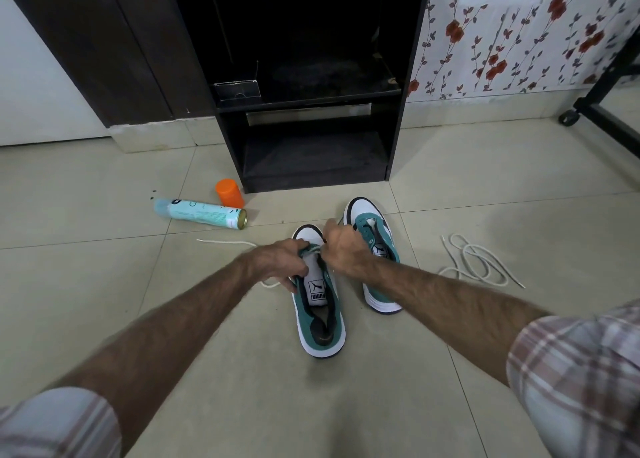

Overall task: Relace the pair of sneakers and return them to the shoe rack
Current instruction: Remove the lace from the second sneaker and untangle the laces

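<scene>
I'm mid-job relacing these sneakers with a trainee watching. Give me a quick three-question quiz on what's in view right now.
1. True or false: the far sneaker already has a lace threaded through it.
2. Which thing lies on its side on the floor left of the shoe rack? A) spray can B) orange cap C) loose lace
3. Fill in: both hands, left hand and right hand, work at the front of the ______ sneaker.

Key: 1 false, its eyelets look bare and the loose lace lies on the floor to its right; 2 A; 3 near.
</scene>
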